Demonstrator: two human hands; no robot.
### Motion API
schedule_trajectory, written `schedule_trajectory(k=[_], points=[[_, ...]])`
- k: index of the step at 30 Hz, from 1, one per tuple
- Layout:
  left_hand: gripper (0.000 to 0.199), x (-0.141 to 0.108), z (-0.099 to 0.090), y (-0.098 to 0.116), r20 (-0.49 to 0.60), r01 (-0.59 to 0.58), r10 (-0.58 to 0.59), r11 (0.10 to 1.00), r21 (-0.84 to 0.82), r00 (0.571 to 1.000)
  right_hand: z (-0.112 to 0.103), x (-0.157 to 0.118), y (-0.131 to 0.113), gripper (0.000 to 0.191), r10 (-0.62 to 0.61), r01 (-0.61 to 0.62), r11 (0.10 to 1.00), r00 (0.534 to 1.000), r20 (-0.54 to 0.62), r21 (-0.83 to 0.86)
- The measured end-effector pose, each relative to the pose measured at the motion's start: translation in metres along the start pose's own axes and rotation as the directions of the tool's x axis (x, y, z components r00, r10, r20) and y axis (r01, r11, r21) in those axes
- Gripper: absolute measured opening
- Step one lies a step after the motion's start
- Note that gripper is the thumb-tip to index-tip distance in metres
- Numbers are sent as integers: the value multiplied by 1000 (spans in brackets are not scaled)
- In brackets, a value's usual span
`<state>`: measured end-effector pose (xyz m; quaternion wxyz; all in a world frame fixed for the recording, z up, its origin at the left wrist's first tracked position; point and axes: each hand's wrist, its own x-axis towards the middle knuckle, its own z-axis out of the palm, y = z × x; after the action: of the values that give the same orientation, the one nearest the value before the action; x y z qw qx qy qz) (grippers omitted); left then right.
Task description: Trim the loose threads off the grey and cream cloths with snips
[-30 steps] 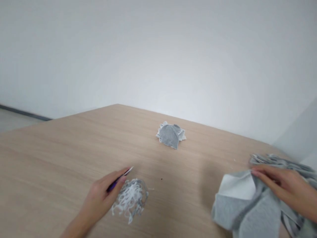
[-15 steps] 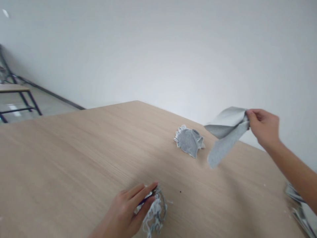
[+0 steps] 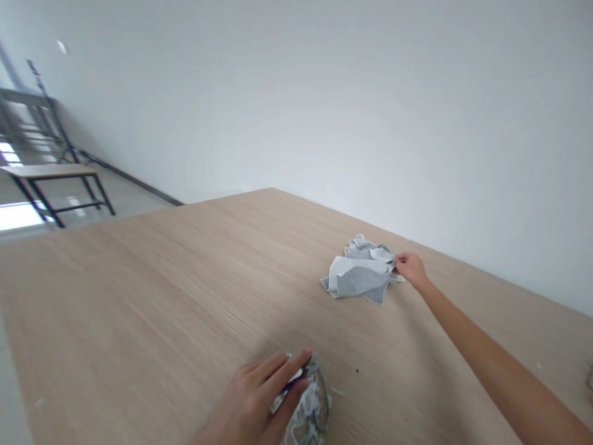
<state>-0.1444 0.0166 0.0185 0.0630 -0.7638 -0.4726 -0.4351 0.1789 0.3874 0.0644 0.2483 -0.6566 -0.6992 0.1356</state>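
Note:
My right hand [image 3: 410, 269] reaches across the wooden table [image 3: 208, 266] and pinches the right end of a light grey cloth piece [image 3: 359, 277]. That piece lies over another crumpled grey cloth [image 3: 364, 247] near the table's far edge. Close to the bottom of the view, my left hand [image 3: 273, 395] is closed on a small dark purple object, mostly hidden between thumb and fingers. Beside and under its fingertips is a tangle of pale grey threads and cloth scraps [image 3: 308, 414].
A white wall [image 3: 347, 111] rises behind the table. At the far left stand a low stool [image 3: 55, 173] with dark legs and a blurred chair frame. A small dark speck [image 3: 357, 371] lies right of the threads.
My right hand has moved left and down, bringing its grey cloth from the air onto the other cloth. The view has shifted slightly left. My left hand keeps its grip beside the threads.

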Motion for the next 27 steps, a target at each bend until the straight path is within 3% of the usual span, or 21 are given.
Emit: schedule_trajectory(k=[4, 11, 14, 17, 22, 27], points=[[33, 2, -1, 3, 16, -20, 19, 999, 26, 1000, 6, 5, 5, 35, -70, 77, 994, 993, 93, -73], [32, 5, -4, 5, 13, -29, 28, 997, 68, 1000, 55, -21, -4, 48, -113, 113, 973, 994, 16, -200], [32, 4, -4, 5, 4, -17, 17, 996, 92, 1000, 62, -31, -8, 40, -123, 118, 960, 992, -2, -252], [32, 3, -2, 3, 21, -6, 4, 998, 69, 1000, 47, -33, -12, 32, -163, 154, 944, 987, -6, -291], [33, 2, 1, 2, 60, -20, 18, 999, 34, 998, -5, -16, -23, 31, -209, 186, 929, 977, -38, -320], [33, 5, -3, 5, 48, -27, 23, 997, 78, 999, -56, 29, -37, 33, -89, 19, 951, 972, -215, -308]])
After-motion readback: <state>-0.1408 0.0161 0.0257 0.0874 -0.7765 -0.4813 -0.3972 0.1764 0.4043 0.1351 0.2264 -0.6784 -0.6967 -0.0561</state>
